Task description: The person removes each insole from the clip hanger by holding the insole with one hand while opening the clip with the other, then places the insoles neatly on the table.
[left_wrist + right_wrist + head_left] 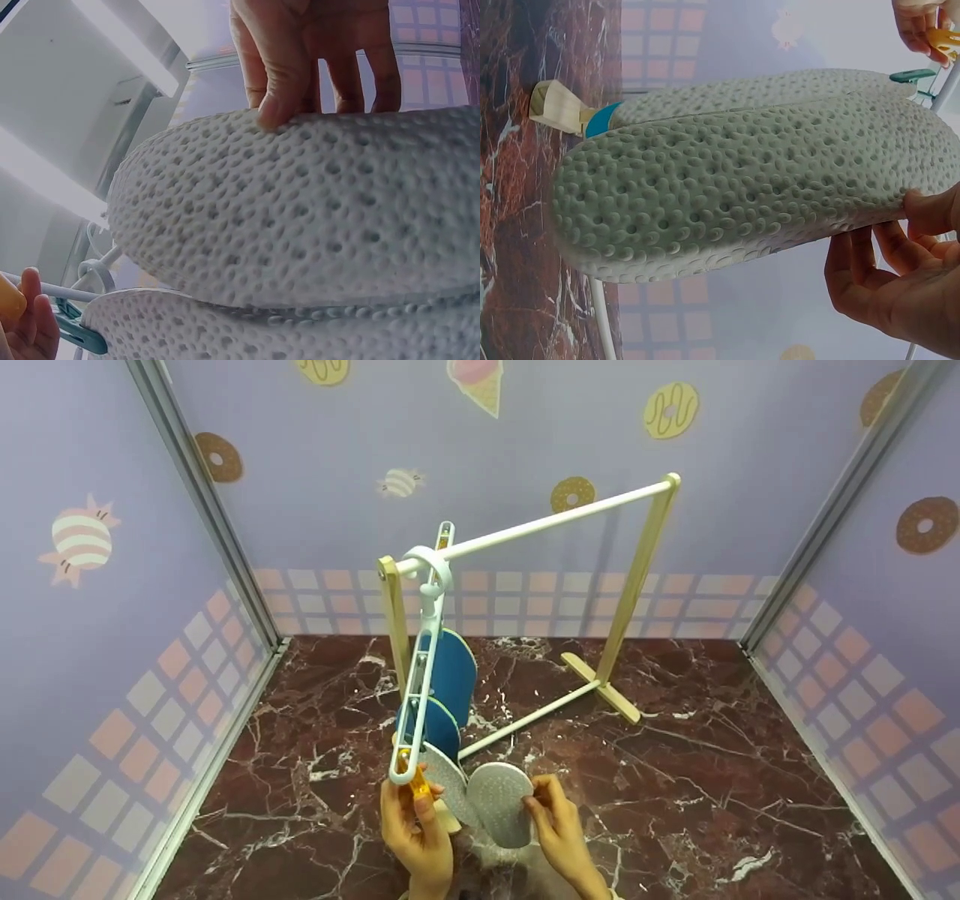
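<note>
A white clip hanger (430, 622) hangs by its hook from a rack's rail. At its near end my left hand (420, 836) pinches an orange clip (418, 785) between thumb and fingers. My right hand (559, 829) grips the edge of a grey insole (498, 804), its dimpled underside filling much of the right wrist view. Beside it is a second grey insole (444, 776); a dark green clip (912, 76) holds that one's upper end. Farther along the hanger hang blue insoles (454, 671), partly hidden behind the hanger bar.
The rack has a white top rail (555, 520), wooden posts (637, 577) and a wooden foot (600, 688) on a dark red marbled tabletop (712, 780). Patterned lilac walls (525, 450) enclose the back and both sides.
</note>
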Demonstrator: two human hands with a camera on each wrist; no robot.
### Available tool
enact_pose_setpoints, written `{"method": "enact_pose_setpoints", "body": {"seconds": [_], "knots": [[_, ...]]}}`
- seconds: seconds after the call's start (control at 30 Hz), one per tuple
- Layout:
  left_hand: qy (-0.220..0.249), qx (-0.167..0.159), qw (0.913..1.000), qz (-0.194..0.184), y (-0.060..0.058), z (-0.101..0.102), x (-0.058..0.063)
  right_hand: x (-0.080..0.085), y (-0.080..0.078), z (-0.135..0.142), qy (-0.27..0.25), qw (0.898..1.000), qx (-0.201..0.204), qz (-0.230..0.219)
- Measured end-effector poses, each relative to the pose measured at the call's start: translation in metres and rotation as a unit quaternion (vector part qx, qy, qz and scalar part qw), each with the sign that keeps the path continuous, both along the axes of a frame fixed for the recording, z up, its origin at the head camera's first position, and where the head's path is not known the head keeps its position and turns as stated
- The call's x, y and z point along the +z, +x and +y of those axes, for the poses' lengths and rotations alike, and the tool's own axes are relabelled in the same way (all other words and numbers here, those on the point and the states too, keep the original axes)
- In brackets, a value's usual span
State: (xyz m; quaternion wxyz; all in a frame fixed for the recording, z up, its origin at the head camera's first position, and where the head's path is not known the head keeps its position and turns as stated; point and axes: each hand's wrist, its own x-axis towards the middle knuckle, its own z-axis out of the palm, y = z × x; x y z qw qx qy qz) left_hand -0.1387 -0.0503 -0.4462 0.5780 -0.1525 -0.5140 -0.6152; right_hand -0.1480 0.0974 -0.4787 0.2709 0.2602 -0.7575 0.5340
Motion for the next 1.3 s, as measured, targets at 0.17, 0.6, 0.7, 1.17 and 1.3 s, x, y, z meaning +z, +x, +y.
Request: {"method": "enact_pose_setpoints", "body": {"seconds": [0.17,0.6,0.7,1.17,1.3], "knots": [[0.016,-0.02,0.9996,0.012,-0.001,0.0,-0.002,0.0,-0.002,0.003,-0.001,1.0,-0.017,-0.008],[0.008,0.047,0.998,-0.04,-0.004,0.001,-0.009,-0.003,-0.007,0.013,0.0,0.999,-0.035,0.009],[0.008,0.051,0.9973,-0.052,-0.004,0.001,-0.009,-0.003,-0.008,0.015,0.003,0.999,-0.041,0.009],[0.012,0.046,0.9969,-0.062,-0.006,0.001,-0.007,-0.008,-0.014,0.029,0.006,0.997,-0.078,0.009],[0.002,0.029,0.9981,-0.054,0.0,0.003,0.008,-0.008,-0.015,0.033,0.009,0.996,-0.084,0.011]]}}
